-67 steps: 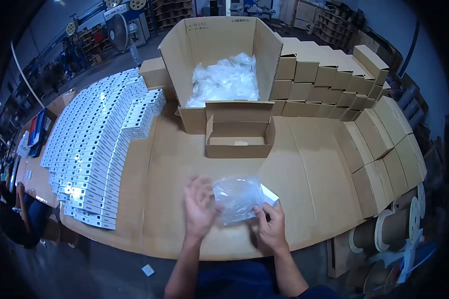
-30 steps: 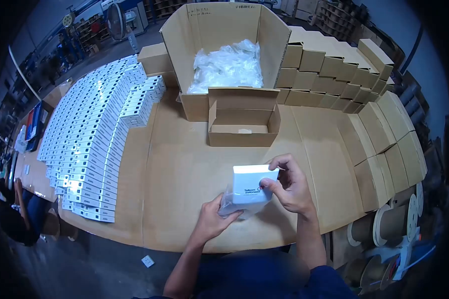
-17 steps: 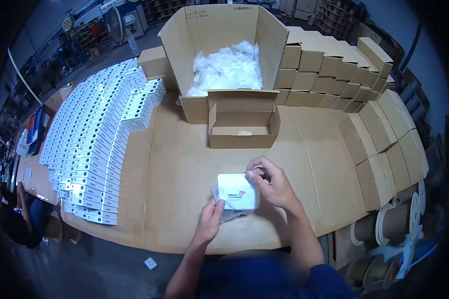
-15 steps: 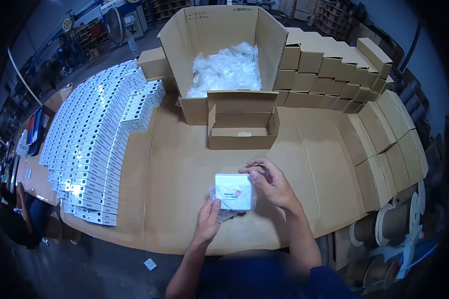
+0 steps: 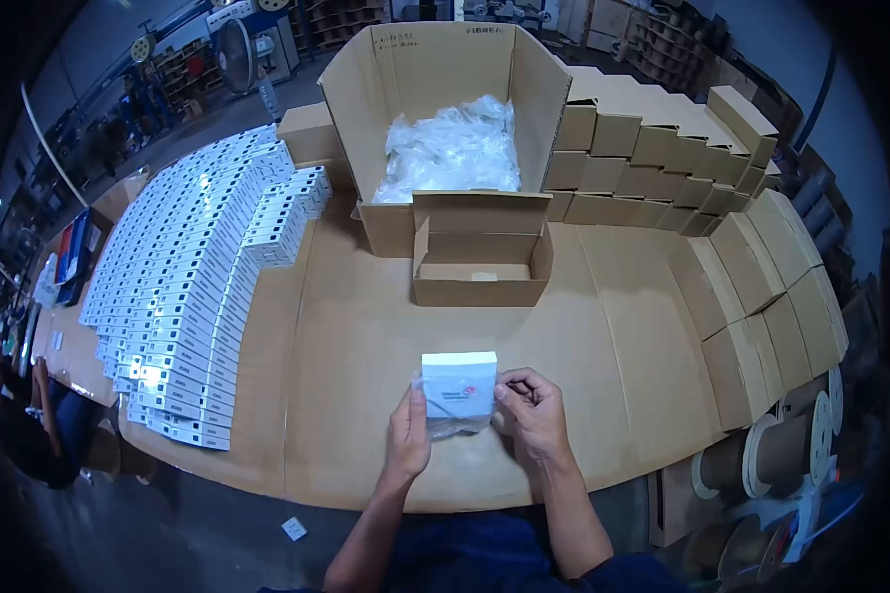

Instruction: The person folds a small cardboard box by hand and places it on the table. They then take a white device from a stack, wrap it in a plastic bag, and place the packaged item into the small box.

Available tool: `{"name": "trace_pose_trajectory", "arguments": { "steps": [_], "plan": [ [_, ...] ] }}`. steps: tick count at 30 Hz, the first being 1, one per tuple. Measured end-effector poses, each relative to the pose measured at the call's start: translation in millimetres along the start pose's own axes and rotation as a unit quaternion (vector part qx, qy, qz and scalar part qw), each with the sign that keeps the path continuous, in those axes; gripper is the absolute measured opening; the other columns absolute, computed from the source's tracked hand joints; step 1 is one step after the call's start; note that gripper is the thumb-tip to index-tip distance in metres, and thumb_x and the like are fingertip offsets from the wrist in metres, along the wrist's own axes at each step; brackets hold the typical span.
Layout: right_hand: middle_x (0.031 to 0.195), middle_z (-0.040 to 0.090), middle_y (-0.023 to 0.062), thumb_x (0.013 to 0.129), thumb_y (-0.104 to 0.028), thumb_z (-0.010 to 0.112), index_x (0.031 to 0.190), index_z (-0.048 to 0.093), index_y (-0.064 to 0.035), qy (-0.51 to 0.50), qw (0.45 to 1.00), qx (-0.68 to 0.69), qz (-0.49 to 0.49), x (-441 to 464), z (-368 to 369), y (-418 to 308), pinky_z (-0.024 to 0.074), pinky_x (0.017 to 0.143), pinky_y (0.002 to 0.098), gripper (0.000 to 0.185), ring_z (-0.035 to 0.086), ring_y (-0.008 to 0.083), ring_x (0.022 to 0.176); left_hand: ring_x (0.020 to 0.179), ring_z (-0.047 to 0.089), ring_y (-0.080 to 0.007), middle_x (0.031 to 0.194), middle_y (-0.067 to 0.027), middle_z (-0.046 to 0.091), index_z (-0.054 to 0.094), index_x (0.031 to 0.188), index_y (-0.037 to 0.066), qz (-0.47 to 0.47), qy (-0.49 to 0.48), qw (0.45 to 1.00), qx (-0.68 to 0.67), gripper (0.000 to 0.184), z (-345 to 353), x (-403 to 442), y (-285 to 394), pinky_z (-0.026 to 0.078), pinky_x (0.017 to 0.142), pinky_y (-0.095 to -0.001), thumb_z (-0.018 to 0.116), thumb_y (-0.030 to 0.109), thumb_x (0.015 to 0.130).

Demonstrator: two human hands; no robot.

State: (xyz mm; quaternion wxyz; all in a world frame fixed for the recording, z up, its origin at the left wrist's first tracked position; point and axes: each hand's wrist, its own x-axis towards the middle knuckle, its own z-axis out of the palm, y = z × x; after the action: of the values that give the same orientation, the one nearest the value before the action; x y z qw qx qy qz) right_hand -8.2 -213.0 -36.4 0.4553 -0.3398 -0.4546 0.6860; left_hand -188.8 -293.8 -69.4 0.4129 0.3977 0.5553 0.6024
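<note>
In front of me is a small white box [image 5: 459, 385] with a printed logo, its lower part inside a clear plastic bag [image 5: 455, 427]. My left hand [image 5: 408, 432] grips the left side of the bagged box, thumb along its edge. At the right edge, my right hand [image 5: 536, 410] is closed, its thumb and fingertips pinching the side of the bag. Beyond the hands stands an open cardboard box [image 5: 480, 293], with a small pale piece on its bottom.
Rows of stacked white boxes [image 5: 183, 287] cover the left of the table. A large carton [image 5: 351, 89] holding clear plastic bags [image 5: 450, 153] stands at the back. Closed brown boxes [image 5: 613, 133] line the back right. Cable spools [image 5: 791, 435] are at right; a person [image 5: 40, 415] is far left.
My right hand has come down from above the box's corner to its right side and closed on the bag. The box is slightly lower and more of its top shows.
</note>
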Motion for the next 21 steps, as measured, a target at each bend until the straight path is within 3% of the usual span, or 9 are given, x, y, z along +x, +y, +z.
{"name": "trace_pose_trajectory", "arguments": {
  "steps": [6,9,13,16,17,21],
  "plan": [
    [0.122,0.068,0.0192,0.097,0.002,0.066,0.104,0.064,0.0019,-0.025,0.997,0.000,-0.073,4,3,-10,0.0499,0.102,0.0350,0.007,0.064,0.0204,0.113,0.127,0.056,-0.0237,0.136,-0.0178,0.060,0.046,0.149,-0.003,0.110,0.017,0.992,0.059,0.055,3,7,36,0.043,0.109,-0.0380,0.030,0.035,0.113],
    [0.131,0.064,0.0233,0.096,0.001,0.065,0.106,0.061,0.0007,-0.069,0.994,0.009,-0.090,9,4,-16,0.0460,0.109,0.0382,0.010,0.062,0.0244,0.119,0.127,0.056,-0.0255,0.134,-0.0178,0.061,0.044,0.150,-0.004,0.141,-0.031,0.987,0.075,0.056,-3,12,43,0.042,0.110,-0.0394,0.029,0.035,0.113],
    [0.135,0.062,0.0225,0.094,0.002,0.068,0.114,0.058,-0.0005,-0.105,0.988,0.060,-0.092,7,9,-11,0.0454,0.109,0.0374,0.023,0.061,0.0237,0.122,0.125,0.056,-0.0242,0.131,-0.0156,0.061,0.044,0.150,-0.004,0.085,-0.007,0.992,-0.091,0.056,5,13,29,0.043,0.109,-0.0381,0.029,0.036,0.113],
    [0.137,0.061,0.0217,0.090,0.005,0.071,0.119,0.056,-0.0005,-0.111,0.987,0.001,-0.115,3,14,-2,0.0451,0.109,0.0367,0.033,0.059,0.0209,0.124,0.123,0.056,-0.0225,0.130,-0.0150,0.060,0.042,0.151,-0.005,0.063,-0.002,0.986,-0.153,0.058,14,17,34,0.042,0.110,-0.0372,0.030,0.038,0.113],
    [0.125,0.066,0.0165,0.089,0.007,0.073,0.119,0.057,0.0009,-0.073,0.991,0.002,-0.111,2,18,3,0.0493,0.102,0.0333,0.034,0.063,0.0167,0.114,0.124,0.056,-0.0218,0.130,-0.0155,0.059,0.039,0.151,-0.006,0.062,-0.010,0.985,-0.162,0.059,16,19,34,0.041,0.111,-0.0370,0.030,0.039,0.113],
    [0.103,0.067,0.0062,0.092,0.004,0.072,0.114,0.061,0.0029,-0.013,0.994,0.007,-0.110,2,21,10,0.0536,0.084,0.0260,0.024,0.064,0.0115,0.091,0.123,0.056,-0.0208,0.131,-0.0149,0.059,0.036,0.151,-0.006,0.072,0.000,0.983,-0.166,0.059,23,27,33,0.041,0.110,-0.0365,0.033,0.039,0.113]
  ]
}}
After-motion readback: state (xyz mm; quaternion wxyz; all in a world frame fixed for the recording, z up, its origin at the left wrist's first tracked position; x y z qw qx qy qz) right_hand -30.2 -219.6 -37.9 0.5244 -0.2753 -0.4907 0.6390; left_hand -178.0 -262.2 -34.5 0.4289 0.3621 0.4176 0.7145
